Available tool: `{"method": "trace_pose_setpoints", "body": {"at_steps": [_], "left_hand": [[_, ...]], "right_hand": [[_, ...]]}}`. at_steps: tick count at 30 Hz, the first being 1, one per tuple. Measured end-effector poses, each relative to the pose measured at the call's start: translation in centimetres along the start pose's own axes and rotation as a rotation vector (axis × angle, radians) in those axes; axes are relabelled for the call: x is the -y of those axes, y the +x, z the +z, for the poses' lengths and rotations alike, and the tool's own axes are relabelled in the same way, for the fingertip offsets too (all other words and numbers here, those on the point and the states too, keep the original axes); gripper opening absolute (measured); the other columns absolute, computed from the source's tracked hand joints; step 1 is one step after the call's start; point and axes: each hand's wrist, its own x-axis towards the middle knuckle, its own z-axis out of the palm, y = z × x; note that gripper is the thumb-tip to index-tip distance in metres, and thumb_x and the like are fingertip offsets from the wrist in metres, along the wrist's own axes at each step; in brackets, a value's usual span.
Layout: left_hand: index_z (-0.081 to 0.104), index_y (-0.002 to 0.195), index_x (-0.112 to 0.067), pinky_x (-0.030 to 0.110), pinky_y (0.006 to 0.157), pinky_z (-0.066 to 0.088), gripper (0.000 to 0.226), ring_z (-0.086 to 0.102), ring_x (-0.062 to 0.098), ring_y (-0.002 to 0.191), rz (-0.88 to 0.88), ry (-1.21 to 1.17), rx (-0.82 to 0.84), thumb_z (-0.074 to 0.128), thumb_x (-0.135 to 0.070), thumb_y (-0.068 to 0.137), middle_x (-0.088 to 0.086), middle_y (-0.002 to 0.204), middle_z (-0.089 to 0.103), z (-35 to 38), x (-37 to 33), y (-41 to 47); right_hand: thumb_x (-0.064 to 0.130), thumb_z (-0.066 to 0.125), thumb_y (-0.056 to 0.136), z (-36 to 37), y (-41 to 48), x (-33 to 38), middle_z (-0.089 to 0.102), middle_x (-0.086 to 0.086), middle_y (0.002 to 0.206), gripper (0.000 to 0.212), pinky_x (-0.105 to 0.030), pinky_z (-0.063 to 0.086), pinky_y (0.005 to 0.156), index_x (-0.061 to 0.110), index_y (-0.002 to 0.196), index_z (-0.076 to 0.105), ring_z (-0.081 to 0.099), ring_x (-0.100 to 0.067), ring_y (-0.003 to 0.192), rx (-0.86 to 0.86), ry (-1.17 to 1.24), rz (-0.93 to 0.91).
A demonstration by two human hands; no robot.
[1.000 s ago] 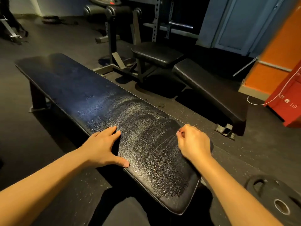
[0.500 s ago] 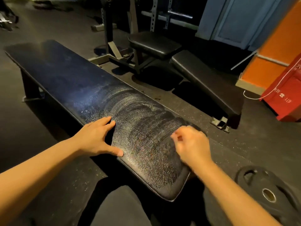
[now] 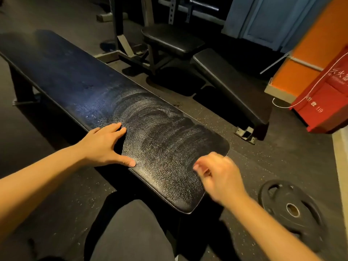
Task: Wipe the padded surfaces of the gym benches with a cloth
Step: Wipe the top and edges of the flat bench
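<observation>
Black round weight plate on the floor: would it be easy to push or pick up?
Probably heavy for its size: the black round weight plate looks thick and solid, with a metal-ringed hub. Lying flat on the speckled dark floor, it likely would not roll or tip. Its cut-out grip holes should give fingers a firm hold.

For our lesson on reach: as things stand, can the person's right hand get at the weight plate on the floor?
Probably yes. The weight plate lies on open floor just beside the right hand, which is at the bench's near end; nothing stands between them.
</observation>
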Motion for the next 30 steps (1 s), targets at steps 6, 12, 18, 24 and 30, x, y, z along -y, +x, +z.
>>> {"method": "trace_pose_setpoints", "body": {"at_steps": [6, 12, 18, 24, 30], "left_hand": [[0.008, 0.164, -0.023, 0.047, 0.129, 0.006, 0.153, 0.002, 0.017, 0.158, 0.005, -0.022, -0.004, 0.030, -0.109, 0.039, -0.002, 0.172, -0.001, -0.1, -0.3, -0.4], [0.004, 0.164, -0.026, 0.045, 0.128, 0.001, 0.149, -0.003, 0.012, 0.158, 0.019, -0.001, -0.062, 0.027, -0.112, 0.045, -0.006, 0.171, -0.006, 0.8, 0.3, -0.4], [-0.003, 0.164, -0.029, 0.043, 0.128, -0.007, 0.146, -0.013, 0.006, 0.155, 0.029, -0.039, -0.104, 0.025, -0.113, 0.047, -0.010, 0.169, -0.014, 1.9, 0.8, -0.3], [0.003, 0.164, -0.027, 0.039, 0.126, -0.010, 0.144, -0.011, 0.002, 0.153, 0.060, -0.051, -0.153, 0.028, -0.111, 0.051, -0.012, 0.170, -0.009, 2.1, 1.1, -0.4], [0.023, 0.163, -0.021, 0.035, 0.126, 0.000, 0.148, 0.011, 0.007, 0.156, -0.004, 0.015, -0.199, 0.027, -0.111, 0.045, -0.008, 0.170, 0.011, -0.4, 5.4, -0.3]], "right_hand": [[0.028, 0.061, 0.096, 1.0, 8.8, -3.8, 0.068, -0.007, 0.107, 0.020, -0.043, 0.053, 0.083, 0.015, 0.107, 0.072, 0.064, -0.032, 0.099, -0.044, -0.179, 0.502], [0.013, 0.062, 0.074, 1.9, 5.4, 11.9, 0.063, -0.002, 0.089, 0.018, -0.040, 0.051, 0.075, 0.025, 0.086, 0.068, 0.062, -0.029, 0.086, 0.336, 0.066, -0.195], [0.012, 0.056, 0.083, 3.1, 15.5, -0.1, 0.069, 0.004, 0.113, 0.034, -0.037, 0.052, 0.091, 0.031, 0.104, 0.073, 0.065, -0.024, 0.107, 0.145, -0.125, 0.317], [0.011, 0.058, 0.079, 5.4, 15.7, 9.8, 0.070, -0.002, 0.104, 0.031, -0.038, 0.056, 0.083, 0.027, 0.100, 0.075, 0.067, -0.029, 0.098, 0.204, 0.019, 0.144], [0.014, 0.056, 0.077, 4.7, 13.9, 5.0, 0.069, 0.007, 0.113, 0.040, -0.040, 0.053, 0.092, 0.032, 0.109, 0.071, 0.065, -0.023, 0.108, 0.280, -0.006, 0.065]]}}
